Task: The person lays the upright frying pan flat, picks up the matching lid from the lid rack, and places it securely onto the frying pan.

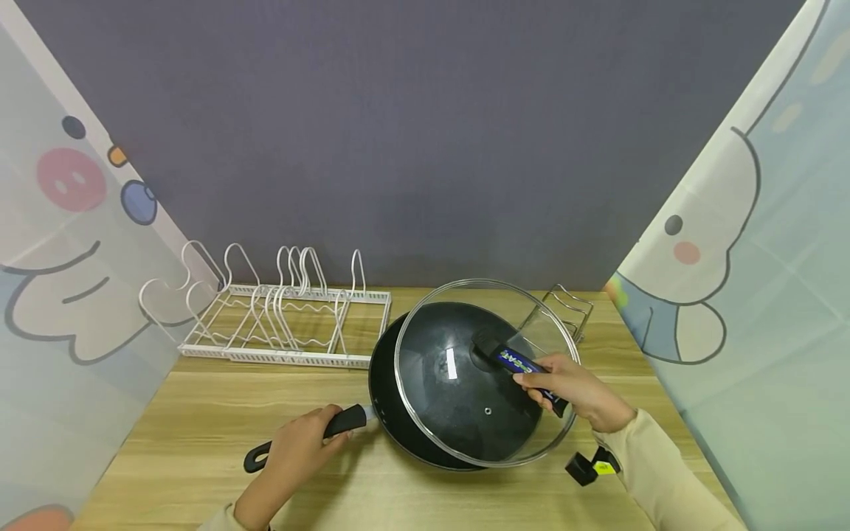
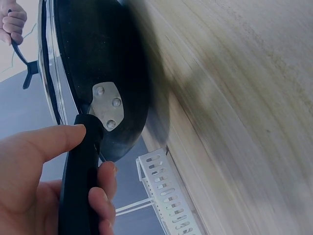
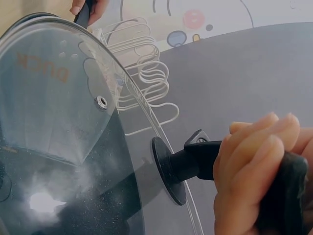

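Note:
A black frying pan (image 1: 392,413) is at the middle of the table in the head view. My left hand (image 1: 300,444) grips its long black handle, with the thumb along the top near the riveted bracket (image 2: 107,106) in the left wrist view. Over the pan is a clear glass lid (image 1: 488,442) with a metal rim, offset to the right of the pan. My right hand (image 1: 576,389) holds the lid's black handle (image 1: 524,363), fingers curled round it. Whether the lid touches the pan's rim I cannot tell.
A white wire rack (image 1: 292,359) with upright loops stands at the back left. Behind the lid at the back right is a small metal wire stand (image 1: 584,310). A black object with a yellow label (image 1: 604,467) shows by the right sleeve. Walls border the wooden table (image 1: 199,428).

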Demonstrator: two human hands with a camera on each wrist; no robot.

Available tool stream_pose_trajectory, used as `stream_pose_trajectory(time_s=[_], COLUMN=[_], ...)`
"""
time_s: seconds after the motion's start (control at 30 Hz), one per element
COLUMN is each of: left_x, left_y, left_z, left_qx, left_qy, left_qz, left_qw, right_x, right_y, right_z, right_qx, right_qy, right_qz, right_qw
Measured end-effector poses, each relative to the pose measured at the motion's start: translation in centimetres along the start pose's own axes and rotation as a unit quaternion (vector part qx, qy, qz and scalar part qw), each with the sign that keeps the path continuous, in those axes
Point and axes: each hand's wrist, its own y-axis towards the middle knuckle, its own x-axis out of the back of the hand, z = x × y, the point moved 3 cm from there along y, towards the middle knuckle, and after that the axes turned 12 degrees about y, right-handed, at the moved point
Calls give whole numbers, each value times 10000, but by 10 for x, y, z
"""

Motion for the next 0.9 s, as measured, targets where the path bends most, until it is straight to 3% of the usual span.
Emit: stream_pose_trajectory(time_s=[0.17, 0.4, 0.9], left_x=[-1, -1, 2], left_y=[0, 0, 0], left_z=[0, 0, -1], left_qx=[-4, 81, 78], left_qy=[11, -124, -139], left_qz=[-70, 117, 41], left_qw=[10000, 9998, 9999], right_x=[-1, -2, -3], right_y=[3, 8, 16], right_z=[1, -1, -4], right_qx=[33, 8, -99], right_qy=[-46, 148, 110], right_qz=[139, 340, 392], right_qw=[9999, 9993, 9991])
